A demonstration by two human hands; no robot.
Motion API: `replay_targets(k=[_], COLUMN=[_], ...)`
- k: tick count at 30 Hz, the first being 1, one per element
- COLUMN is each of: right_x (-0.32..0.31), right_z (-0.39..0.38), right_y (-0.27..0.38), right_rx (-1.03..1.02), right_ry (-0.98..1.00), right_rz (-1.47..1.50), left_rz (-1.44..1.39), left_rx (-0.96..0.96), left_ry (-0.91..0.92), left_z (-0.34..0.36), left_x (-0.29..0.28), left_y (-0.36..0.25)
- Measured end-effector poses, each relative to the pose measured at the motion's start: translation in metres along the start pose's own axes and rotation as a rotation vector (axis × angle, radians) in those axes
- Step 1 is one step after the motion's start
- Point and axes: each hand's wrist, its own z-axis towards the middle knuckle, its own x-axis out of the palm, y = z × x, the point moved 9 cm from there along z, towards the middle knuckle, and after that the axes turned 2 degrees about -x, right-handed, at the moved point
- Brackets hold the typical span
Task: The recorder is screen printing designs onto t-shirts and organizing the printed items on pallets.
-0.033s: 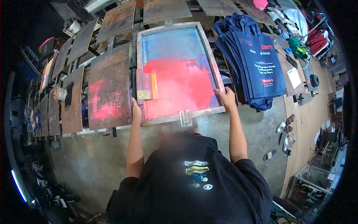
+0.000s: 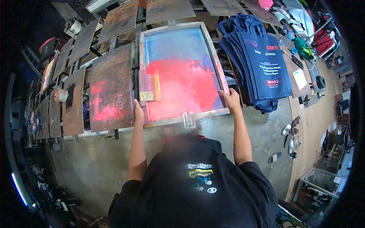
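Note:
A screen-printing frame [image 2: 222, 68] lies in front of me, its mesh blue at the far end and smeared with bright red ink [image 2: 182, 87] over the near part. My left hand [image 2: 139, 114] is closed at the frame's near left corner, thumb up along the side; its fingers are partly hidden. At the near right corner my right hand [image 2: 232, 100] grips the rail, thumb on top. A short flat block with a yellow edge, which looks like a squeegee [image 2: 149, 85], rests along the left inside of the frame. A clear plastic clip or handle [image 2: 189, 120] sticks out from the near rail.
Left of the frame stands a brown board [image 2: 111, 91] with red print marks; several similar boards [image 2: 74, 102] continue beyond it. A stack of navy tote bags [image 2: 258, 64] lies on the right. Farther right are a white paper [image 2: 299, 79] and sandals [image 2: 275, 157] on the floor.

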Motion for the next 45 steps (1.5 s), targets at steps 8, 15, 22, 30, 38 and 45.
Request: replay_targets(k=[8,15,22,30,38,45], right_x=[0.001,0.004,0.009,0.013,0.008,0.059], right_z=[0.009,0.016,0.007,0.009,-0.011,-0.030], right_y=[-0.008,-0.013,-0.033,-0.028,0.030,0.112], right_rx=[-0.166,-0.213,-0.207,-0.094,-0.480,-0.581], right_ry=[-0.074,-0.058,-0.097,-0.029,-0.345,-0.392], right_rz=[-0.185,-0.260,-0.175,-0.207,-0.480,-0.378], left_rz=[0.037,0.063,0.041,0.090,0.033,-0.208], left_rx=[-0.014,-0.010,0.005,0.130,0.319,0.071], left_ry=[-0.030,-0.057,-0.077,-0.191,-0.274,0.047], left_z=[0.004,0.006,0.003,0.006,0.012,0.013], left_x=[0.000,-0.001,0.006,0.000,-0.011,0.014], left_y=[0.005,0.016,0.033,0.031,0.040,0.053])
